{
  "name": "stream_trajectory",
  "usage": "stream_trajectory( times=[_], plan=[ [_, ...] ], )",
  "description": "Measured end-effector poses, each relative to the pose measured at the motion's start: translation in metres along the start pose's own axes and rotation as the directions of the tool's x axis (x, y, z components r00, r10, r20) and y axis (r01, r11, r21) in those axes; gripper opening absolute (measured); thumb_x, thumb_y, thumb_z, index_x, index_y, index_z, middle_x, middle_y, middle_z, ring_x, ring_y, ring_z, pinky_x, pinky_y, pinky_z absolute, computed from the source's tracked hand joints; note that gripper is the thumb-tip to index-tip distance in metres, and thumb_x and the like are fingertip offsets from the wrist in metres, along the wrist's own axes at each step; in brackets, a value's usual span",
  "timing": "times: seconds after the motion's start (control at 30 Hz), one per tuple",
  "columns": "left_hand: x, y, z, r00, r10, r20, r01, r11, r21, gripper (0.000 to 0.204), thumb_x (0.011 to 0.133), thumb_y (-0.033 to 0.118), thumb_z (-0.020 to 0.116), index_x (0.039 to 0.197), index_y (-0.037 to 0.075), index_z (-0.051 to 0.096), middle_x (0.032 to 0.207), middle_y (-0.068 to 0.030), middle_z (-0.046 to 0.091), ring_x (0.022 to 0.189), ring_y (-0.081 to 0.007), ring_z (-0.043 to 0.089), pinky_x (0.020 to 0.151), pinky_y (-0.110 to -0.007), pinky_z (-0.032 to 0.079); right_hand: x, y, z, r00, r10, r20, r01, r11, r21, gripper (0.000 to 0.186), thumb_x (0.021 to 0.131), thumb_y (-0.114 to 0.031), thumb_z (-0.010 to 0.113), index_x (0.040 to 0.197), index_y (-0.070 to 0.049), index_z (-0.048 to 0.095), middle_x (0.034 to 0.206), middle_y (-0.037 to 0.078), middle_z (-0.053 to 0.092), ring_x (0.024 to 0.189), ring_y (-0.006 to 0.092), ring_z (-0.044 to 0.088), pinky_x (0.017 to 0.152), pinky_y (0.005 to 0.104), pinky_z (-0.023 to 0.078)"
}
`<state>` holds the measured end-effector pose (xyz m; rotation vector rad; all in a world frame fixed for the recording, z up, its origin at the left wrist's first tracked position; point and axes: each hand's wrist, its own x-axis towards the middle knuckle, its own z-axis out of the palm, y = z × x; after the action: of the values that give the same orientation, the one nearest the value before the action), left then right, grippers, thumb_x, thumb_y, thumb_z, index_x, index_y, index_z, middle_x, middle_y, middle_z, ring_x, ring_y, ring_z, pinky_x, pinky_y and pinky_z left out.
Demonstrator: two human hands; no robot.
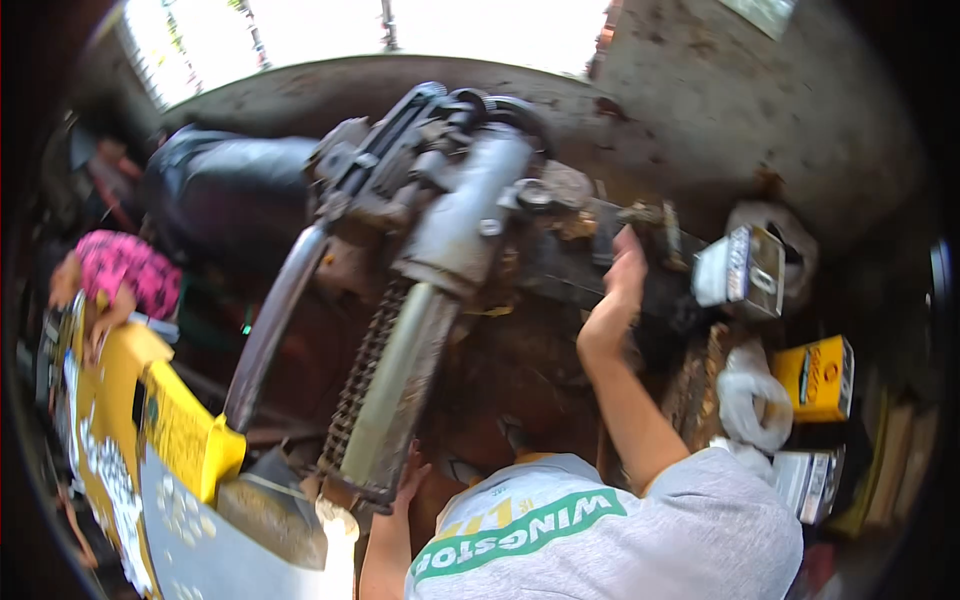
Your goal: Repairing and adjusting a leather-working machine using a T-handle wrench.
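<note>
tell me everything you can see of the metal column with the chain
The metal column slants from upper right to lower left across the middle of the view. Its upper part is a scuffed grey cylinder with dark fittings around the top; below, a pale greenish bar runs down to a dark end bracket. A dark chain runs along the bar's left side. The left hand is beside the lower end; contact is unclear.

Grey T-shirt (665,545) | short sleeve (712,490) | green band (520,536) (white lettering (535,532))
</note>
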<state>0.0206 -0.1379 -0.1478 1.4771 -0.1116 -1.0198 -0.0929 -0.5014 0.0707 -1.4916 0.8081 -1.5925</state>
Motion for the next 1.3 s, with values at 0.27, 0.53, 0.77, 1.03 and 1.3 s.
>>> stream_trajectory(
  times=[0.27, 0.53, 0.77, 1.03, 1.3],
  plan=[
    [0.063, 0.009, 0.161, 0.834, -0.505, 0.222, 0.552, 0.748, -0.37, 0.078, 0.09, 0.069, 0.028, 0.139, 0.01, 0.033, 0.144, -0.016, 0.032, 0.131, -0.0357, 0.033, 0.109, -0.053, 0.024, -0.188, 0.052, -0.042, 0.207, 0.66, 0.722, -0.451, 0.719, -0.529, 0.066, 0.102, -0.048, 0.024, 0.144, 0.003, 0.03, 0.151, 0.019, 0.029, 0.141, 0.0301, 0.026, 0.115, 0.0391, 0.02],
    [0.093, 0.008, 0.256, 0.663, 0.223, 0.715, 0.534, 0.527, -0.661, 0.047, 0.098, 0.052, 0.036, 0.125, 0.016, 0.052, 0.122, -0.0038, 0.054, 0.117, -0.0194, 0.048, 0.102, -0.037, 0.037, -0.144, 0.109, -0.059, 0.509, 0.758, 0.408, -0.37, 0.621, -0.691, 0.072, 0.096, -0.058, 0.018, 0.141, -0.007, 0.04, 0.147, 0.022, 0.034, 0.141, 0.0355, 0.022, 0.112, 0.0518, 0.014],
    [0.048, 0.101, 0.357, 0.777, -0.172, 0.606, 0.504, 0.746, -0.434, 0.059, 0.094, 0.064, 0.03, 0.117, 0.014, 0.052, 0.111, -0.0045, 0.057, 0.107, -0.023, 0.054, 0.1, -0.04, 0.04, -0.086, 0.122, -0.103, 0.821, 0.507, 0.261, -0.302, 0.775, -0.556, 0.055, 0.099, -0.049, 0.028, 0.133, -0.013, 0.052, 0.144, 0.016, 0.039, 0.136, 0.0301, 0.03, 0.11, 0.0479, 0.015],
    [0.017, 0.154, 0.406, 0.279, -0.176, 0.944, 0.414, 0.909, 0.048, 0.088, 0.093, 0.069, 0.015, 0.14, -0.001, 0.038, 0.145, -0.015, 0.04, 0.135, -0.0252, 0.037, 0.113, -0.04, 0.024, 0.025, 0.037, -0.211, 0.921, -0.158, 0.356, 0.323, 0.819, -0.474, 0.032, 0.091, -0.025, 0.054, 0.112, -0.002, 0.06, 0.111, 0.016, 0.06, 0.103, 0.0332, 0.056, 0.09, 0.0417, 0.042],
    [0.081, 0.072, 0.51, 0.705, 0.034, 0.708, -0.357, 0.88, 0.313, 0.087, 0.085, 0.038, 0.07, 0.147, 0.0, 0.022, 0.14, -0.0194, 0.043, 0.128, -0.03, 0.044, 0.104, -0.039, 0.037, 0.065, 0.003, -0.306, 0.917, -0.319, -0.239, 0.16, 0.843, -0.513, 0.033, 0.101, -0.018, 0.039, 0.113, 0.004, 0.059, 0.109, 0.013, 0.06, 0.092, 0.0224, 0.057, 0.086, 0.0348, 0.043]
  ],
)
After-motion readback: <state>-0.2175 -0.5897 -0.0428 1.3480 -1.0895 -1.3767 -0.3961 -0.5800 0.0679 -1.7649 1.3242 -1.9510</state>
